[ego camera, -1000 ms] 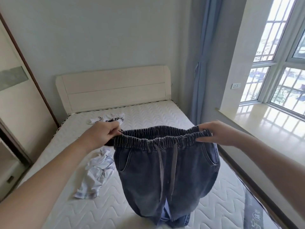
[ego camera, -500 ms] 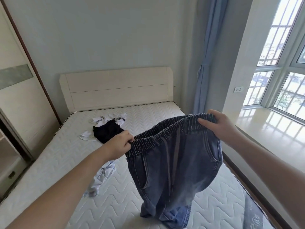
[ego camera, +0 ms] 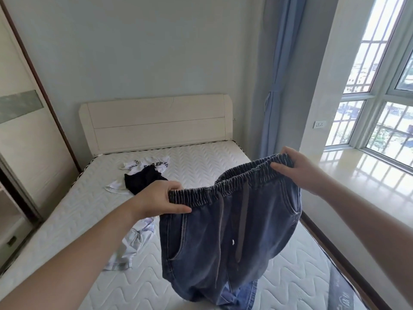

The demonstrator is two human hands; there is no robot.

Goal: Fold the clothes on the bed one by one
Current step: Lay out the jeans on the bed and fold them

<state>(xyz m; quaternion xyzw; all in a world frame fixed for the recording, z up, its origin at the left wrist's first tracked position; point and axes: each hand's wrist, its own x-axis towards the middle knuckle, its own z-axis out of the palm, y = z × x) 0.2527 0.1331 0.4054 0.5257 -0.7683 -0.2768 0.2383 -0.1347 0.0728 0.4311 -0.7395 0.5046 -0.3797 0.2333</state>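
Left hand: fingers pinch the waistband of the denim pants.
Right hand: grips the waistband's other end.
Pants: hang over the bed.

Two forearms bare (no sleeves visible).

We see bare mattress far right, below the headboard. The hanging jeans block the near right, while a pale shirt near left and a black-and-white heap far left crowd that side.
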